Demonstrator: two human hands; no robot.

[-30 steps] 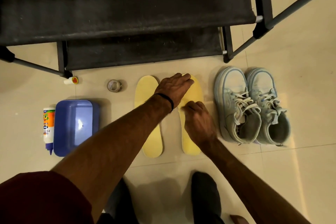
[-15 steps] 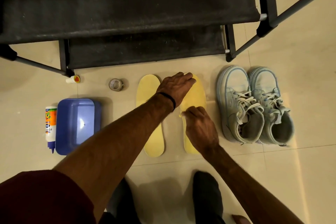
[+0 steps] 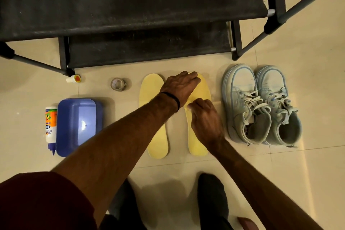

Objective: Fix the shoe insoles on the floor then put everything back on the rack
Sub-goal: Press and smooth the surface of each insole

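Observation:
Two yellow insoles lie side by side on the tiled floor in front of the black shoe rack (image 3: 130, 15). My left hand (image 3: 180, 85) lies flat with straight fingers on the toe of the right insole (image 3: 197, 145). My right hand (image 3: 204, 117) sits over that insole's middle, fingers curled, the tips pinching at its inner edge. The left insole (image 3: 155, 136) lies free, partly crossed by my left forearm. A pair of pale blue sneakers (image 3: 261, 106) stands to the right of the insoles, toes toward the rack.
A roll of clear tape (image 3: 118, 84) and a small glue tube (image 3: 73, 79) lie near the rack's foot. A blue plastic tub (image 3: 78, 125) rests upside down at left, with a glue bottle (image 3: 50, 127) beside it. My dark-socked feet (image 3: 212, 198) stand below.
My right hand has slid up the right insole toward my left hand. My left hand has stayed pressed on the toe.

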